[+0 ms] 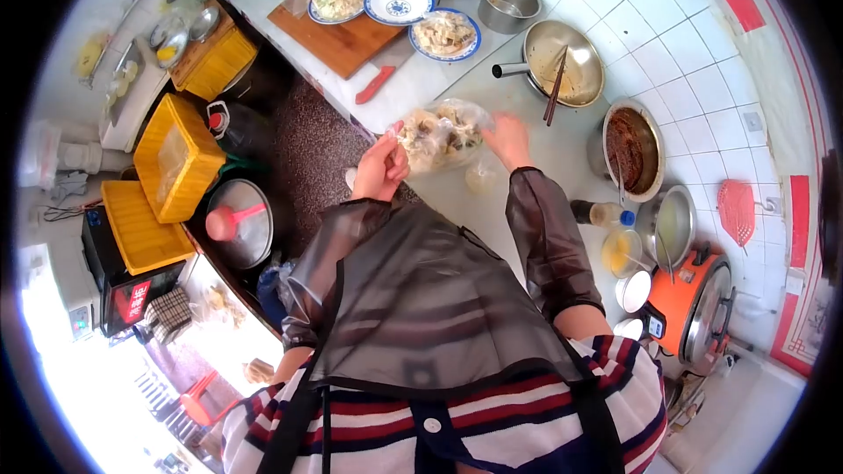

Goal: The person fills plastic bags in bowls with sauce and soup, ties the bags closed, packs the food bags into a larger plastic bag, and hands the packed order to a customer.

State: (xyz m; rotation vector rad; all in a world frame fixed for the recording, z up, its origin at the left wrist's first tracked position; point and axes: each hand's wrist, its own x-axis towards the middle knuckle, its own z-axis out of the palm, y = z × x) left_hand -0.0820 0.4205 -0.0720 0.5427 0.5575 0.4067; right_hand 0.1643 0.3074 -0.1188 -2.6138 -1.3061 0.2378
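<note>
A clear plastic bag (439,136) with pale and dark pieces of food in it is between my two hands, over the counter. My left hand (383,167) pinches the bag's left edge, fingers curled. On the other side my right hand (507,140) grips the bag's right edge. Just below the bag, a small knotted clear bag (480,177) is near my right hand. Beyond the bag stands a plate of similar pale food (445,34). A red-handled knife (376,85) lies to the upper left of the bag.
A wooden cutting board (338,42) bears a plate of shredded food (339,2) and a blue-white plate (399,3). To the right are a pan (580,79) with chopsticks (555,88), a pot of dark red paste (634,154), bottles and an orange cooker (694,307).
</note>
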